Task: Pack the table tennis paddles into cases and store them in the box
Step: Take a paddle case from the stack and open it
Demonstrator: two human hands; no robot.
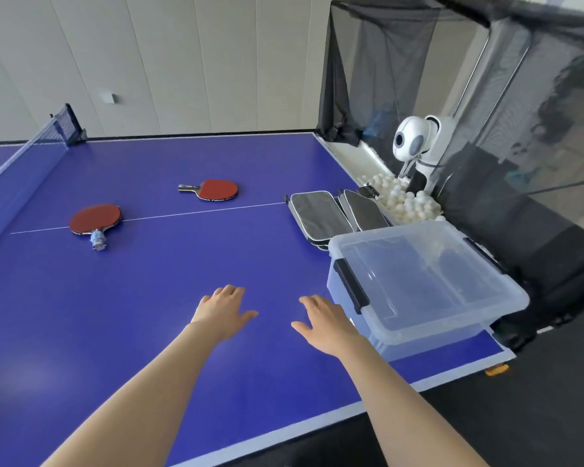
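Two red paddles lie flat on the blue table (155, 298): one with a black handle (216, 189) near the centre line, one with a pale wrapped handle (94, 220) further left. Black-and-grey paddle cases (317, 215) are stacked at the right, a second case (363, 210) beside them. A clear plastic box (425, 281) with its lid on and black latches sits at the table's right corner. My left hand (221, 311) and my right hand (327, 320) hover over the table with fingers spread, holding nothing. The right hand is just left of the box.
A white ball-feeding machine (415, 143) stands inside a black catch net (385, 62) at the table's right end, with a pile of white balls (405, 200) below it. The table net (24, 153) crosses the far left. The table's near edge runs below my forearms.
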